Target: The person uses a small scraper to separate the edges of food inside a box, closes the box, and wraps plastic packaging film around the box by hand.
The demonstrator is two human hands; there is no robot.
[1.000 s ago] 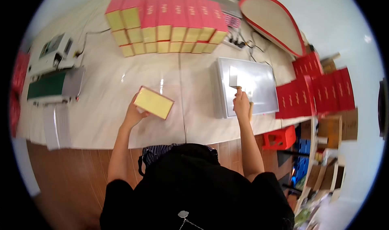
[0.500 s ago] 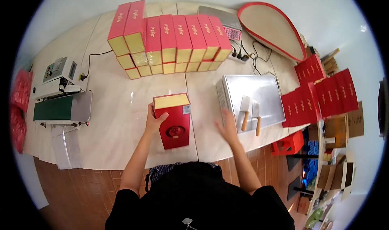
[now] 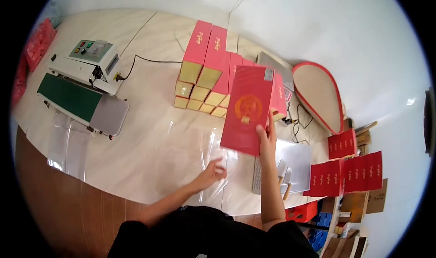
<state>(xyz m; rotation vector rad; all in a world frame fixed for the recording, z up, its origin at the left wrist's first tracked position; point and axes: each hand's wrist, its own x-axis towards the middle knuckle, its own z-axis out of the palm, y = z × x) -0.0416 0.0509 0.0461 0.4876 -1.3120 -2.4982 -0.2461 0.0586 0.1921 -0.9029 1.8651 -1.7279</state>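
Observation:
My right hand grips the lower right edge of a red gift box, thumb on its front. The box is lifted above the table and tilted, with a round gold emblem and a small pale label near its top. It hides part of the stacked boxes behind. My left hand is low over the table, fingers loosely curved and apart. Clear plastic film lies beside it; I cannot tell whether the fingers touch it.
Several red-and-yellow boxes are stacked at the back. A sealing machine with a green belt stands left, plastic bags below it. At right, a metal tray bears two wooden-handled blades; more red boxes stand beyond.
The red box has passed from my left hand to my right and is raised off the table. My left hand is empty. The view has swung left.

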